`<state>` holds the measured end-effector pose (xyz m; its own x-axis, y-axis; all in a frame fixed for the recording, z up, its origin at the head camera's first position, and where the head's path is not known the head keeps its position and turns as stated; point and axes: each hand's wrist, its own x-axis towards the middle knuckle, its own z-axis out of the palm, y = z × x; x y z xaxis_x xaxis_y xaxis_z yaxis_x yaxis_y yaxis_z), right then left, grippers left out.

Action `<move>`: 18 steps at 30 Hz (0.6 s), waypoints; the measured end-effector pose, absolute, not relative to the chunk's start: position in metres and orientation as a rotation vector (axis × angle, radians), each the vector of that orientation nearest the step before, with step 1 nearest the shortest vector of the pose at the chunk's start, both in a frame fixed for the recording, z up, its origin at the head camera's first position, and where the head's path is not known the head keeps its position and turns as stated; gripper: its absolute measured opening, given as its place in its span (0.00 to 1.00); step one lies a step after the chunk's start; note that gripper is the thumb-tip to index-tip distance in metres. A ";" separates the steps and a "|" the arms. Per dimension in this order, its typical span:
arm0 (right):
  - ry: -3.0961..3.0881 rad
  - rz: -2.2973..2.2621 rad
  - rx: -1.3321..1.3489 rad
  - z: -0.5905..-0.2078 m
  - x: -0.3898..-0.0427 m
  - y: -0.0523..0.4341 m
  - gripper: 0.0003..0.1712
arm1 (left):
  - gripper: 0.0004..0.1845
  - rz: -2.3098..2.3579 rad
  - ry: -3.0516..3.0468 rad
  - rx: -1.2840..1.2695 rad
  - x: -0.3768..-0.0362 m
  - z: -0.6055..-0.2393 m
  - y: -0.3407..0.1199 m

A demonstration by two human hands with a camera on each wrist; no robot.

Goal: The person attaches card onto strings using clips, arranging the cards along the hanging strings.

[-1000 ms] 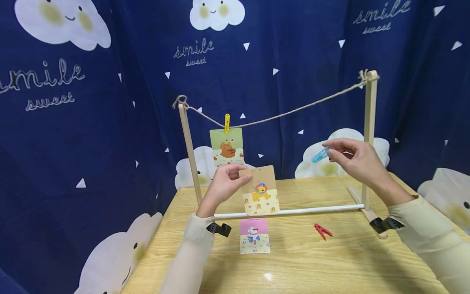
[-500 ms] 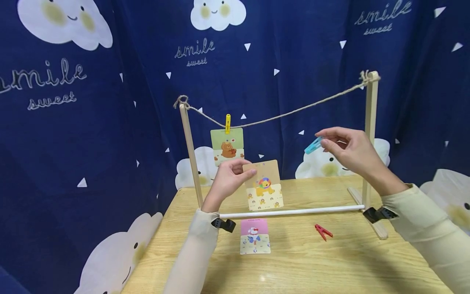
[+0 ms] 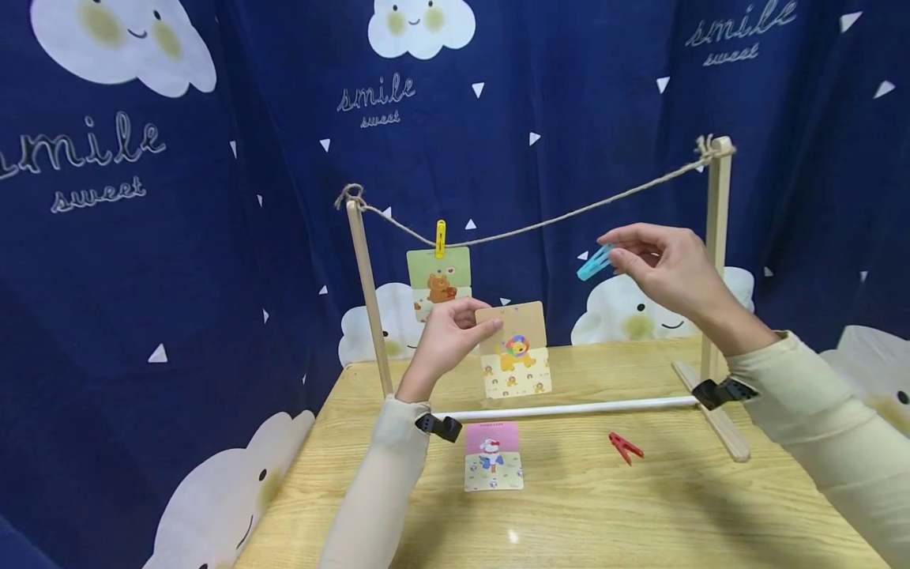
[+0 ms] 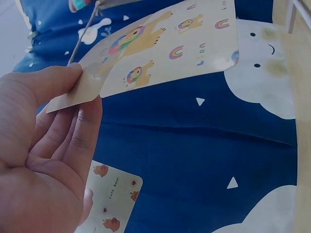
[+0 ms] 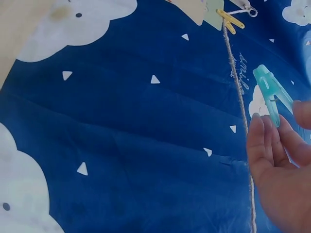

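My left hand [image 3: 446, 336] pinches the upper left corner of a lion card [image 3: 514, 348] and holds it upright above the table, below the twine line [image 3: 569, 213]. In the left wrist view the lion card [image 4: 160, 48] sits between thumb and fingers of the left hand [image 4: 43, 145]. My right hand [image 3: 657, 265] pinches a light blue clothespin [image 3: 593, 261] just under the twine, right of centre. The right wrist view shows the blue clothespin [image 5: 272, 99] at my fingertips [image 5: 265, 141] beside the twine [image 5: 238, 97]. A bear card [image 3: 438, 280] hangs from a yellow clothespin [image 3: 440, 238].
The twine runs between two wooden posts [image 3: 716, 261] joined by a white rod [image 3: 569, 409] on the wooden table [image 3: 640, 514]. A pink card [image 3: 494, 457] and a red clothespin [image 3: 625, 446] lie on the table. A dark blue cloud-print curtain [image 3: 178, 237] surrounds the table.
Both hands have risen: the left lifted the lion card up and slightly right, the right carried the blue clothespin up and left toward the twine.
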<state>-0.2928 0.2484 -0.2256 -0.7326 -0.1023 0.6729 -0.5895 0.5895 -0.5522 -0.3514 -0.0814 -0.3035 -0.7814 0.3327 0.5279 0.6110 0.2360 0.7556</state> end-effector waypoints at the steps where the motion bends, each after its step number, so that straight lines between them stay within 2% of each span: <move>1: -2.221 1.067 0.550 -0.223 -0.293 0.248 0.14 | 0.11 -1.566 -2.253 -0.885 -0.352 -0.303 -0.081; 18: -2.247 0.955 0.567 -0.174 -0.306 0.222 0.15 | 0.13 -1.572 -2.218 -0.834 -0.359 -0.292 -0.072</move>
<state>-0.3058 0.2217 -0.1735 -0.7128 -0.1404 0.6872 -0.5921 0.6457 -0.4822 -0.3592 -0.0715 -0.2919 -0.7880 0.2851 0.5457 0.6093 0.2341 0.7576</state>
